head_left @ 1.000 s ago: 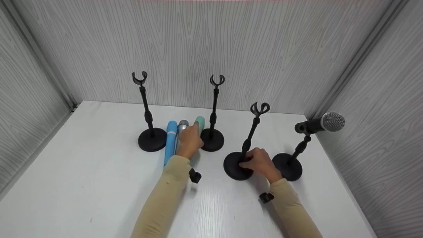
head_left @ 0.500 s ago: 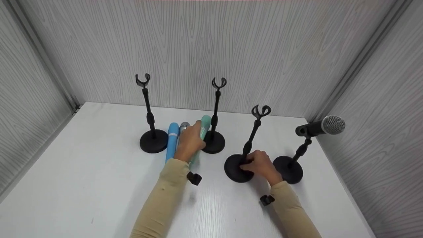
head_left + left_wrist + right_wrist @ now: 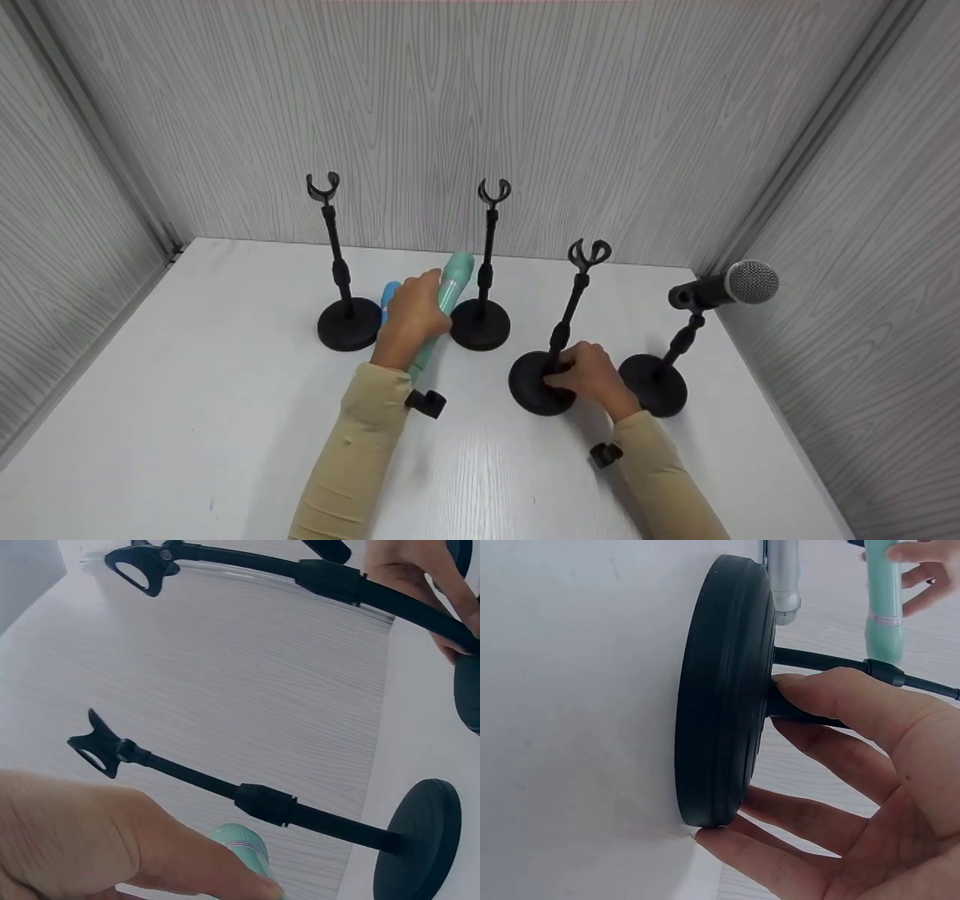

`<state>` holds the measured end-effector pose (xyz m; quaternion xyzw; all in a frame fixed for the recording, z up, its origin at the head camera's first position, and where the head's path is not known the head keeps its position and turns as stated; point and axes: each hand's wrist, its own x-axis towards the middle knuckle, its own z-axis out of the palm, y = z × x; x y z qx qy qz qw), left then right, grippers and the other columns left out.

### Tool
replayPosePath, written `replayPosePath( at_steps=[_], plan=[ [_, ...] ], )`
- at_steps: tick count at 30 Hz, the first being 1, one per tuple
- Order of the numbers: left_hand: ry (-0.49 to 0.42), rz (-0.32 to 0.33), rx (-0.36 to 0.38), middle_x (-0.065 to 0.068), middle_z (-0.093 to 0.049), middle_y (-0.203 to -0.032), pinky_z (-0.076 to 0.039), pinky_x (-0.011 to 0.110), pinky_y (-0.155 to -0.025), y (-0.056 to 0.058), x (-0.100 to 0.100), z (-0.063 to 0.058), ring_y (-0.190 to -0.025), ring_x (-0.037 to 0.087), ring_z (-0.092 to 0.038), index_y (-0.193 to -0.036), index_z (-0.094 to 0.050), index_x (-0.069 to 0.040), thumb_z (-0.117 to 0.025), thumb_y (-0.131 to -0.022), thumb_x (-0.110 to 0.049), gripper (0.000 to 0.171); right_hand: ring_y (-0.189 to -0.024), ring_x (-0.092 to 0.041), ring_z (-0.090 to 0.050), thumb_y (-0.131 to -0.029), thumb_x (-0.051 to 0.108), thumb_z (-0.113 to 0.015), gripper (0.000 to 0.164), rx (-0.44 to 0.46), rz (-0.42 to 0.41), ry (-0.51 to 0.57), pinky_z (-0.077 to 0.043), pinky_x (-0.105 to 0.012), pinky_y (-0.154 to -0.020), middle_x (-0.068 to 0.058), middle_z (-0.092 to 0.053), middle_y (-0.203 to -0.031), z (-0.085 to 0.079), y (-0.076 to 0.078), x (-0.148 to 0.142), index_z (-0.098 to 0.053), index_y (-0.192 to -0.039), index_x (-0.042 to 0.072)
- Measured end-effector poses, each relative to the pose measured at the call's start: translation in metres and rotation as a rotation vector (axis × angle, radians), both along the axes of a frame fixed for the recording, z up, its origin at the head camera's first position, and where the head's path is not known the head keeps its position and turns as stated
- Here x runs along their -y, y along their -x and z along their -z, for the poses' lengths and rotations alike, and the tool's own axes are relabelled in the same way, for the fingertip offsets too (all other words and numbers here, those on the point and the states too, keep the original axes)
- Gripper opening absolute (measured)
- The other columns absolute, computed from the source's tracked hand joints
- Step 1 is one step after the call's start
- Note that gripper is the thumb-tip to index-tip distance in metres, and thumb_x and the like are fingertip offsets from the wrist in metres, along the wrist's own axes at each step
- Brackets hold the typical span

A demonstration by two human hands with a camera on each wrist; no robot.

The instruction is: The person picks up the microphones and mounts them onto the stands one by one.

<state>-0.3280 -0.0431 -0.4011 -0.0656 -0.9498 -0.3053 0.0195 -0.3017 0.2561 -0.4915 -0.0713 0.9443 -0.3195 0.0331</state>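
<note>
My left hand [image 3: 411, 311] grips a mint-green microphone [image 3: 458, 268] around its body, head pointing up and away. In the right wrist view that green microphone [image 3: 885, 600] hangs above the table. My right hand [image 3: 592, 373] pinches the lower pole of a black microphone stand [image 3: 529, 384], close to its round base. Its cradle on top holds nothing. Just right of the green microphone stands another black stand [image 3: 481, 330] with a bare cradle. A blue microphone [image 3: 388, 291] lies partly hidden behind my left hand; a silver microphone [image 3: 784, 581] shows in the right wrist view.
A third bare-cradled stand [image 3: 349, 326] is at the left. At the right, a black microphone with a silver mesh head [image 3: 751, 282] sits in another stand [image 3: 654, 386]. Grey wood-grain panels [image 3: 480, 97] enclose the white table [image 3: 187, 390] at back and sides.
My left hand has lifted the green microphone off the table from beside the silver one, moving slightly left and nearer. My right hand stays at the stand's pole.
</note>
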Motion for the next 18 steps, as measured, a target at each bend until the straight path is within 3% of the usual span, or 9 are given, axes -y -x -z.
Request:
replayPosePath(
  at_steps=[6, 9, 14, 18],
  plan=[
    [-0.024, -0.011, 0.02, 0.02, -0.07, -0.109, -0.058, 0.052, -0.083, -0.004, 0.003, -0.003, -0.096, 0.036, -0.068, -0.12, -0.061, 0.001, -0.073, -0.076, -0.003, 0.045, -0.064, -0.012, -0.053, -0.076, 0.015, -0.084, 0.009, -0.008, -0.007, 0.001, -0.045, -0.025, -0.061, 0.0, -0.076, -0.073, 0.0, -0.001, 0.0, -0.082, -0.082, 0.009],
    [-0.039, -0.008, 0.024, 0.021, -0.07, -0.112, -0.059, 0.053, -0.085, -0.007, 0.004, -0.007, -0.098, 0.036, -0.068, -0.127, -0.06, 0.002, -0.073, -0.076, -0.003, 0.052, -0.066, -0.012, -0.054, -0.076, 0.015, -0.085, 0.009, -0.01, -0.011, -0.001, -0.045, -0.025, -0.062, -0.001, -0.076, -0.074, 0.0, 0.0, 0.0, -0.082, -0.082, 0.009],
    [-0.046, 0.015, 0.024, 0.024, -0.068, -0.121, -0.058, 0.056, -0.09, -0.013, 0.004, -0.017, -0.106, 0.04, -0.068, -0.145, -0.046, -0.001, -0.074, -0.077, -0.004, 0.073, -0.067, -0.012, -0.055, -0.076, 0.015, -0.085, 0.009, -0.017, -0.014, -0.004, -0.046, -0.025, -0.063, -0.002, -0.077, -0.076, 0.001, 0.0, -0.001, -0.082, -0.083, 0.01],
    [-0.069, 0.045, 0.04, 0.024, -0.067, -0.124, -0.058, 0.057, -0.089, -0.02, 0.002, -0.025, -0.106, 0.04, -0.068, -0.149, -0.037, -0.004, -0.072, -0.078, -0.002, 0.08, -0.067, -0.012, -0.056, -0.078, 0.014, -0.085, 0.009, -0.005, -0.019, -0.003, -0.047, -0.025, -0.063, -0.003, -0.077, -0.077, 0.0, 0.0, -0.001, -0.082, -0.084, 0.008]
  ],
)
